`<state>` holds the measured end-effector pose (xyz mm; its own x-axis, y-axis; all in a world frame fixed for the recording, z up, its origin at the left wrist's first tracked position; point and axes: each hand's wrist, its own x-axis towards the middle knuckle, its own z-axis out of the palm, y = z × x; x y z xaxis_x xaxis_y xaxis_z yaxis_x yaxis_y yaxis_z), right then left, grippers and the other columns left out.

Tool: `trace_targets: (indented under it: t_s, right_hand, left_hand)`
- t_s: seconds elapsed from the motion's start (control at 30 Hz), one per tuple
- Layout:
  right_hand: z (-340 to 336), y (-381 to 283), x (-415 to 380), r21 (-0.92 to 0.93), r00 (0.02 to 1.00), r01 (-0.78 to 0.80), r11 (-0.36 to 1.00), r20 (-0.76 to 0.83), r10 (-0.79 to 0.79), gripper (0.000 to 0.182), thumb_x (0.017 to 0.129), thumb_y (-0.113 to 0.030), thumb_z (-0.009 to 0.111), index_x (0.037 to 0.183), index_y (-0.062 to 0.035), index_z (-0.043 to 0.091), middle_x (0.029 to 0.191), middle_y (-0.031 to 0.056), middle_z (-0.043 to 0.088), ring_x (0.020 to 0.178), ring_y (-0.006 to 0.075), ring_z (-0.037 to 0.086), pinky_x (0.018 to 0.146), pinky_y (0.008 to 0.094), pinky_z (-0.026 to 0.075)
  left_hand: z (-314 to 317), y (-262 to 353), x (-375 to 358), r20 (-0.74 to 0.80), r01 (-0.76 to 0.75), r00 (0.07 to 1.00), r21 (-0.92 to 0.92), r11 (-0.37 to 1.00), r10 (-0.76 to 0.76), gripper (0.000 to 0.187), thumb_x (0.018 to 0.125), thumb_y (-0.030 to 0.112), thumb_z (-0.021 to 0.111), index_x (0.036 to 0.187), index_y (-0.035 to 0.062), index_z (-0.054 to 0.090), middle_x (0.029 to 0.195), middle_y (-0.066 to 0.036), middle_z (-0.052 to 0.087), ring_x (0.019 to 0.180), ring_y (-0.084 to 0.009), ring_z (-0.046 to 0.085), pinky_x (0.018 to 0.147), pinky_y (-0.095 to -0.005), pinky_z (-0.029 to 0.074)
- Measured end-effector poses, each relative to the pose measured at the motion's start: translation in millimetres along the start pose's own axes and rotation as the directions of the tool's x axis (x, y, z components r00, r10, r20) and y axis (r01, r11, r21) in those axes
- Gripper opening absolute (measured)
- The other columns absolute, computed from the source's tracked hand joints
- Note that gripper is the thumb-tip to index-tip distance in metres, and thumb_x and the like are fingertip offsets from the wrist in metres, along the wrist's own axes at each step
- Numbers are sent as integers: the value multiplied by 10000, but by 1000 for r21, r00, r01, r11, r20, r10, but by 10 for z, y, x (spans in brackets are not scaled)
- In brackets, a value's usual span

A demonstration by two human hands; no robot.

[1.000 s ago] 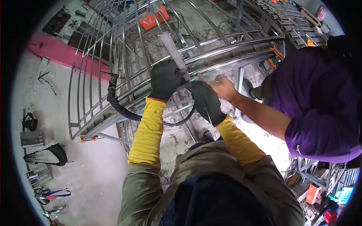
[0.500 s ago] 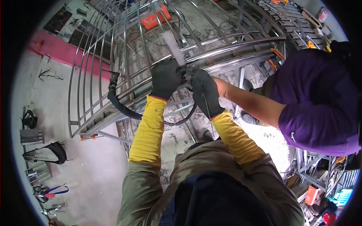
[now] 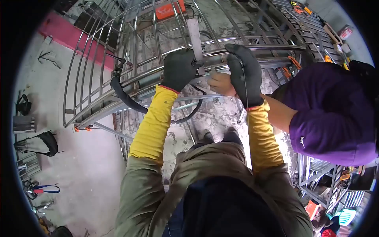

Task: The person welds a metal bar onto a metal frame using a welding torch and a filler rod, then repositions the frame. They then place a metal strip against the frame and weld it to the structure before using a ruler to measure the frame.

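Observation:
My left hand point(image 3: 179, 71), in a dark glove, is closed at the lower part of a flat metal strip point(image 3: 194, 35) standing across the curved rail point(image 3: 221, 52) of a shiny metal-bar frame. My right hand point(image 3: 244, 75), gloved too, is raised to the right of the strip, fingers curled. A thin rod point(image 3: 246, 98) runs through it and down along my yellow sleeve. Between my hands is a co-worker's bare hand point(image 3: 222, 83), close below the rail. A torch-like tool point(image 3: 117, 72) with a black hose point(image 3: 126, 98) rests on the frame to the left.
The co-worker in a purple shirt point(image 3: 331, 114) stands close on my right. Orange clamps point(image 3: 294, 62) grip the frame's right side. An orange box point(image 3: 169, 10) lies beyond the bars. Bags and tools line the left wall, including a black bag point(image 3: 48, 143). Metal racks stand at lower right.
My right hand has moved right, away from my left hand and the strip, with the thin rod. The co-worker's hand now shows between them. My left hand stays at the strip.

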<state>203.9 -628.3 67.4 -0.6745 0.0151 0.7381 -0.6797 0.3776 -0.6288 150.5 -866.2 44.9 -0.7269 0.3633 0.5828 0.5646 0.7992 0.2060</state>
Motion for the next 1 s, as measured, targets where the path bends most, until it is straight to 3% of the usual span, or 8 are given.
trace_targets:
  t_s: [0.17, 0.43, 0.53, 0.57, 0.67, 0.73, 0.8, 1.0]
  right_hand:
    - [66, 133, 345, -105, 985, 116, 988, 138, -101, 318, 891, -44, 768, 1206, -33, 733, 1098, 217, 745, 967, 421, 718, 828, 459, 575]
    - [329, 418, 565, 148, 822, 56, 987, 554, -130, 383, 930, -164, 801, 1292, -72, 720, 1166, 217, 741, 1051, 425, 718, 919, 486, 574]
    - [382, 554, 592, 13, 778, 80, 997, 625, -70, 402, 936, -186, 812, 1311, -78, 716, 1162, 209, 740, 1046, 407, 724, 927, 473, 577]
    - [444, 595, 610, 122, 770, -2, 992, 633, -76, 377, 934, -202, 810, 1272, -56, 726, 1100, 204, 729, 1004, 394, 723, 903, 464, 577]
    - [505, 673, 619, 68, 760, -77, 995, 650, 14, 343, 932, -221, 805, 1210, -31, 737, 1034, 193, 712, 968, 386, 712, 875, 457, 572]
    - [548, 672, 613, 122, 792, 10, 993, 604, -82, 294, 924, -218, 794, 1131, -18, 738, 1004, 193, 699, 938, 388, 700, 836, 470, 564]
    - [519, 654, 584, 4, 785, 173, 985, 604, -140, 234, 1004, -149, 744, 1192, -9, 731, 1035, 167, 738, 949, 286, 737, 868, 396, 590]
    - [555, 683, 530, 23, 808, 192, 981, 563, -172, 250, 1013, -228, 746, 1177, -39, 747, 1052, 179, 735, 939, 337, 731, 856, 428, 585]
  left_hand:
    - [-12, 23, -21, 14, 13, 1000, 78, 997, -14, 273, 817, 372, 856, 926, 136, 775, 850, -113, 721, 784, -340, 707, 744, -478, 540]
    - [-18, 113, -56, -52, 40, 998, 170, 985, -32, 295, 816, 384, 854, 923, 122, 769, 827, -98, 706, 805, -340, 696, 785, -495, 504]
    - [-4, 139, -81, -124, 26, 992, 193, 981, -2, 306, 813, 385, 857, 921, 120, 748, 817, -86, 705, 811, -332, 696, 787, -500, 496]
    - [2, 135, -83, -103, 48, 994, 203, 978, -27, 310, 813, 386, 859, 910, 119, 733, 813, -80, 704, 813, -331, 697, 780, -497, 498]
    - [23, 101, -71, -60, 76, 996, 244, 967, -63, 338, 807, 399, 867, 864, 117, 692, 801, -73, 700, 800, -329, 698, 758, -489, 511]
    - [12, 86, -65, -93, 27, 996, 227, 974, -6, 347, 807, 405, 871, 869, 114, 691, 794, -83, 698, 767, -333, 694, 740, -486, 522]
    - [-13, 70, -75, -66, 23, 998, 219, 976, -9, 372, 793, 420, 882, 871, 110, 691, 800, -92, 704, 750, -333, 696, 741, -483, 532]
    - [-55, 74, -56, -43, 70, 997, 191, 979, -63, 416, 760, 470, 904, 900, 123, 723, 783, -86, 717, 756, -315, 724, 738, -465, 544]
